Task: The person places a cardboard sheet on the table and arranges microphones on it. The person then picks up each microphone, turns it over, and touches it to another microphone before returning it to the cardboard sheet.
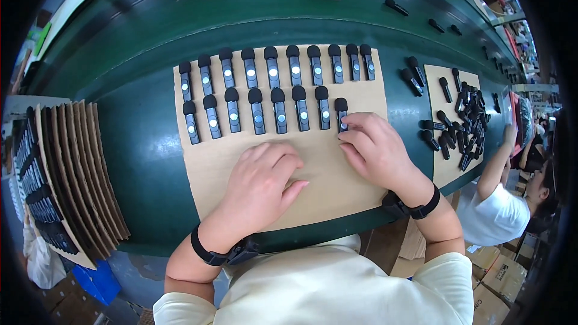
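Note:
Small black clip-on microphones with foam tops lie in two rows on a flat cardboard sheet (289, 180). My right hand (376, 147) has thumb and fingers closed on the lower body of the microphone (341, 106) at the right end of the nearer row. That microphone's foam top points away from me, and my fingertips partly cover its body. Over the bare near part of the sheet hovers my left hand (263, 183), its fingers loosely curled and thumb apart, with nothing in it. A microphone (277, 108) in the nearer row lies beyond it.
Another cardboard sheet (442, 171) on the right bears a heap of loose microphones (472, 114). Two microphones (412, 82) lie between the sheets. At the left stands a stack of cardboard sheets (96, 168). A green belt (241, 0) runs behind; a co-worker (503, 210) is at right.

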The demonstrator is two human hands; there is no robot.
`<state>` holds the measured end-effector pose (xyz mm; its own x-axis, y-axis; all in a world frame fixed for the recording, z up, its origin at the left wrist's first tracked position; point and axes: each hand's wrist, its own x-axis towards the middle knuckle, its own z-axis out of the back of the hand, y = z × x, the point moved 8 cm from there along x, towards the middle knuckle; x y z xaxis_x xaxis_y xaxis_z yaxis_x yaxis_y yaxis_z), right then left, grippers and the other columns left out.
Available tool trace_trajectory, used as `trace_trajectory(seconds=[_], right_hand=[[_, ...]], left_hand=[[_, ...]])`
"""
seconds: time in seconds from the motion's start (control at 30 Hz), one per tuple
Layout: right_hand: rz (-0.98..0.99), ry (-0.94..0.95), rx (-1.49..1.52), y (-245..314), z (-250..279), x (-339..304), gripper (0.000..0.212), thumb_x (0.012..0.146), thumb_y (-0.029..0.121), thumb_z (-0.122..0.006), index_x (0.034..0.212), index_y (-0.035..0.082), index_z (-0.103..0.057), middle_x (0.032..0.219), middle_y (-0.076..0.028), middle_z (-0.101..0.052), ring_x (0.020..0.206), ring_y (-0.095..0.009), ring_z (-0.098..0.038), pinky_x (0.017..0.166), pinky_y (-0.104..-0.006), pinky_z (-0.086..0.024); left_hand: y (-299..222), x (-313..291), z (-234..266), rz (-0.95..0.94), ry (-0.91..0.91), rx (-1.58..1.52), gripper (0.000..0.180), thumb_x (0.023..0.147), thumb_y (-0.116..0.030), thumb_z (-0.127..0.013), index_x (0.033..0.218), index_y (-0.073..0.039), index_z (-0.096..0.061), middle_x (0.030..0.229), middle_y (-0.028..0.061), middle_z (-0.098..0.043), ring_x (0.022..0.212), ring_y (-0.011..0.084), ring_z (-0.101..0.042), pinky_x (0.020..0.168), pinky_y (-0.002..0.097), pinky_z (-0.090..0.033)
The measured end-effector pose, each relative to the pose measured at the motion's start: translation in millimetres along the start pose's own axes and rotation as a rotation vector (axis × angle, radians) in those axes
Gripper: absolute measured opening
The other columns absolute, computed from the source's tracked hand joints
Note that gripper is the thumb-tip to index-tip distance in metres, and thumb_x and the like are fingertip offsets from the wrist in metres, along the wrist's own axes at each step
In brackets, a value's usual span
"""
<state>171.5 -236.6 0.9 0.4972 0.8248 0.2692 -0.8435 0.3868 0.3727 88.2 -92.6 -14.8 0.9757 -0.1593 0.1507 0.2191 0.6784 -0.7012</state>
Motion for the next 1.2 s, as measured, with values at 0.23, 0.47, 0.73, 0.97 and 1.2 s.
trace_trajectory(seconds=[0.23,0.47,0.73,0.97,1.2], right_hand=[[0.027,-0.038,-0.074,-12,-3,7,0.025,0.072,-0.002,-0.072,0.094,0.005,-0.062,0.108,-0.012,-0.06,0.088,-0.029,-0.063,0.071,-0.0363,-0.053],[-0.01,0.029,0.009,-15,20,28,0.032,0.074,-0.001,-0.072,0.103,0.005,-0.061,0.11,-0.013,-0.059,0.088,-0.028,-0.063,0.072,-0.0348,-0.053],[-0.087,0.104,0.098,-55,35,117,0.03,0.084,0.006,-0.068,0.113,0.006,-0.058,0.111,-0.01,-0.058,0.084,-0.021,-0.059,0.074,-0.0319,-0.051],[-0.077,0.101,-0.41,-122,-3,206,0.032,0.09,0.022,-0.063,0.121,0.011,-0.059,0.115,-0.013,-0.058,0.095,-0.028,-0.062,0.084,-0.0381,-0.051],[-0.207,0.27,-0.462,-133,-13,226,0.027,0.087,0.025,-0.066,0.106,0.007,-0.063,0.105,-0.014,-0.062,0.094,-0.032,-0.062,0.082,-0.04,-0.05]], left_hand=[[-2,-1,-1,0.002,0.007,0.01,0.027,0.075,-0.015,-0.076,0.096,-0.007,-0.062,0.104,0.0071,-0.06,0.1,0.0273,-0.057,0.088,0.0392,-0.044],[1,-1,-1,0.019,-0.002,-0.004,0.027,0.073,-0.014,-0.078,0.095,-0.008,-0.063,0.104,0.0071,-0.061,0.099,0.0293,-0.058,0.087,0.0405,-0.045],[2,-1,1,0.009,-0.023,-0.01,0.026,0.074,-0.015,-0.078,0.095,-0.008,-0.063,0.104,0.0067,-0.061,0.098,0.0286,-0.058,0.086,0.0403,-0.045],[3,-4,2,-0.009,-0.038,-0.019,0.025,0.074,-0.014,-0.078,0.094,-0.008,-0.064,0.104,0.0066,-0.062,0.098,0.028,-0.058,0.084,0.0396,-0.046],[2,-4,14,-0.041,-0.153,-0.136,0.024,0.076,-0.01,-0.075,0.096,-0.006,-0.061,0.109,0.0084,-0.061,0.103,0.0272,-0.057,0.083,0.0392,-0.047]])
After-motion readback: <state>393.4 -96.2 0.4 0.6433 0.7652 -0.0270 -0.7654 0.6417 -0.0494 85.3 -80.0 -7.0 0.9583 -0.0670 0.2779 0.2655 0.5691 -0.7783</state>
